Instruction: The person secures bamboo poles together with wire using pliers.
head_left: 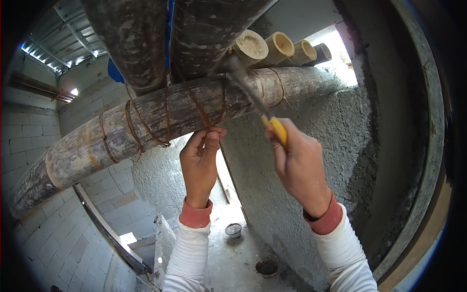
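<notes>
Across the upper half, rising from left to right: one thick, mottled pole [182, 112], ringed with brown bindings [103, 138]. Above it, two darker poles [129, 48], side by side. At the pole's underside, one left hand [200, 158], fingers pinched narrow on a dangling strand [204, 117]. On the floor [226, 258], one small bucket [233, 230]. Near the pole, one yellow-handled tool [253, 97], far end blurred, contact unclear. Above, four cut bamboo ends [283, 44]. Farther right, one right hand [300, 163], fingers closed round the yellow handle.
</notes>
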Demonstrator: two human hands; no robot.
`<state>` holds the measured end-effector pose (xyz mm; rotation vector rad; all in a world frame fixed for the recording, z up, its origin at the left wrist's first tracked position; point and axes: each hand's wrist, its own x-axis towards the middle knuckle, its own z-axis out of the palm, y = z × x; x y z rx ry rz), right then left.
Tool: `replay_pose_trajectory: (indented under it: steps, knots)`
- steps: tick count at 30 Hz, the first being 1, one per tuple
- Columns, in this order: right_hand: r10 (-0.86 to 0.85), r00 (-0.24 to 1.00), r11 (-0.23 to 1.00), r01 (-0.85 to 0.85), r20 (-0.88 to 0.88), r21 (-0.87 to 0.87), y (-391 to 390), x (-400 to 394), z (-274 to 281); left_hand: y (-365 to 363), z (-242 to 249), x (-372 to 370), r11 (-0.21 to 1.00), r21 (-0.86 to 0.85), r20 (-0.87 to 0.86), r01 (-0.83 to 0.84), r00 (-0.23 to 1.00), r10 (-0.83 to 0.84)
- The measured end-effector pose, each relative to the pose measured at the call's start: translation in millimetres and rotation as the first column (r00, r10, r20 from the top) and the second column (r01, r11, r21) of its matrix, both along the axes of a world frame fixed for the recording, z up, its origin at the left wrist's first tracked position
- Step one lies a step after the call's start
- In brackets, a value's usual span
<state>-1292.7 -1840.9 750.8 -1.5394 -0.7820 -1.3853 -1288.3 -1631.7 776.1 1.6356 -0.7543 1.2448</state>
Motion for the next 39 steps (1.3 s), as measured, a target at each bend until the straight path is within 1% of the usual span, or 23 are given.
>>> replay_pose_trajectory:
  steps: [2, 5, 8, 11, 17, 22, 26, 28, 29, 31, 32, 34, 35, 36, 37, 38, 39]
  knots:
    - [0.015, 1.000, 0.999, -0.016, -0.014, -0.048, -0.7, 1.5, 0.7, -0.4, 0.6, -1.2, 1.000, -0.011, -0.010, -0.010, 1.000, 0.009]
    - [0.100, 0.994, 0.995, -0.100, -0.033, 0.013, -0.8, -1.6, -0.3, 2.5, 2.3, -0.1, 0.999, -0.003, -0.002, -0.046, 0.999, 0.046]
    - [0.135, 0.990, 0.989, -0.133, -0.027, 0.065, 5.9, -3.3, 5.0, 2.8, 1.9, 0.7, 0.998, 0.000, 0.005, -0.058, 0.998, 0.058]
    - [0.125, 0.990, 0.992, -0.124, -0.063, 0.022, 10.4, 2.6, 8.1, 2.7, 2.8, -2.6, 0.998, 0.004, -0.008, -0.068, 0.998, 0.068]
    - [0.136, 0.990, 0.990, -0.134, -0.038, 0.053, 11.1, -0.7, 5.3, 3.1, 3.3, -5.4, 0.996, 0.012, -0.019, -0.084, 0.996, 0.085]
    - [0.124, 0.991, 0.992, -0.122, -0.057, 0.041, 9.3, -1.5, 3.8, 3.4, 3.3, -5.7, 0.993, 0.018, -0.036, -0.114, 0.993, 0.115]
    - [0.122, 0.991, 0.992, -0.121, -0.053, 0.025, 11.0, 1.8, 0.7, 3.0, 2.0, -5.3, 0.997, -0.002, -0.055, -0.071, 0.996, 0.071]
    - [0.155, 0.984, 0.988, -0.152, -0.088, 0.036, 9.6, -0.6, -3.4, 1.6, 2.2, -6.9, 0.999, -0.006, -0.053, -0.047, 0.998, 0.047]
    - [0.172, 0.980, 0.985, -0.168, -0.103, 0.039, 9.0, -1.6, -5.5, 1.6, 2.6, -7.9, 1.000, -0.017, -0.067, -0.020, 0.998, 0.018]
    - [0.276, 0.947, 0.961, -0.268, -0.161, 0.071, 10.0, -4.8, -16.0, 3.2, 2.1, -10.9, 0.999, -0.042, -0.097, 0.033, 0.995, -0.037]
    - [0.327, 0.926, 0.945, -0.316, -0.190, 0.089, 10.7, -7.0, -23.1, 6.1, 1.8, -12.9, 0.995, -0.052, -0.141, 0.090, 0.985, -0.096]
    - [0.490, 0.770, 0.868, -0.475, -0.409, 0.145, 7.5, -18.8, -36.6, 14.2, 2.3, -17.5, 0.976, -0.080, -0.224, 0.202, 0.950, -0.215]
    - [0.552, 0.663, 0.820, -0.541, -0.505, 0.186, 6.8, -23.4, -43.8, 16.3, 3.3, -19.2, 0.931, -0.143, -0.279, 0.335, 0.889, -0.362]
    - [0.621, 0.584, 0.760, -0.611, -0.523, 0.220, 8.9, -23.7, -52.7, 18.0, 5.0, -20.6, 0.865, -0.213, -0.320, 0.455, 0.804, -0.502]
    - [0.681, 0.497, 0.694, -0.674, -0.538, 0.254, 12.1, -21.6, -62.5, 20.3, 6.6, -20.6, 0.777, -0.288, -0.345, 0.559, 0.696, -0.629]
    - [0.731, 0.404, 0.621, -0.727, -0.550, 0.291, 15.5, -18.5, -70.6, 26.9, 6.3, -12.2, 0.649, -0.357, -0.371, 0.672, 0.535, -0.759]
    - [0.756, 0.356, 0.579, -0.756, -0.549, 0.307, 20.9, -15.4, -77.3, 29.4, 6.3, -6.0, 0.586, -0.358, -0.368, 0.727, 0.467, -0.804]
